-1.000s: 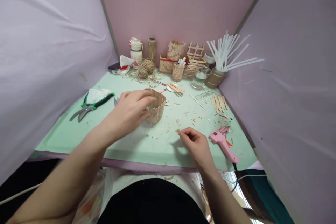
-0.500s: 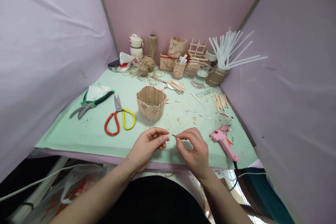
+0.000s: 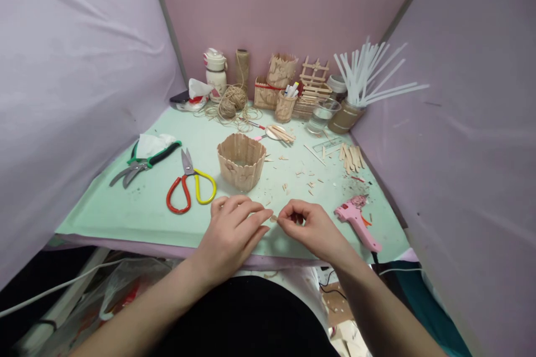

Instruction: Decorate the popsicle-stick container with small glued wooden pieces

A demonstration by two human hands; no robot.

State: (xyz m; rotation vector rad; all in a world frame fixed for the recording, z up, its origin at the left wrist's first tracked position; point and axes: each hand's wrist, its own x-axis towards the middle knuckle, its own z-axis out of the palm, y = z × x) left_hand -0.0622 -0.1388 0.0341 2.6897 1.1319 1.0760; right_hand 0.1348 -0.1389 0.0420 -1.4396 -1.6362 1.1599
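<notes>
Between my hands is a small wooden piece (image 3: 273,218), pinched between the thumb and forefinger of my right hand (image 3: 307,226). My left hand (image 3: 234,228) is just left of it, fingers stretched out and thumb apart; whether its fingertips touch the piece I cannot tell. Beyond my hands stands a basket of wooden sticks (image 3: 240,173) with a wavy rim. Scissors (image 3: 190,178) with one red and one yellow handle lie to the left of it. On the right rests a pink glue gun (image 3: 358,223), its nozzle pointing away from me.
Green-handled pruning shears (image 3: 140,164) lie far left. Wood scraps (image 3: 310,185) and craft sticks (image 3: 352,157) are scattered at right. Along the back stand twine (image 3: 234,101), a bottle (image 3: 215,75), a pen cup (image 3: 285,107), a water cup (image 3: 322,117) and white glue sticks (image 3: 362,78).
My left hand has turned palm down, and its fingers have stretched out. My right hand has rotated lower and flatter, still pinching the small wooden piece, whose broad face now shows.
</notes>
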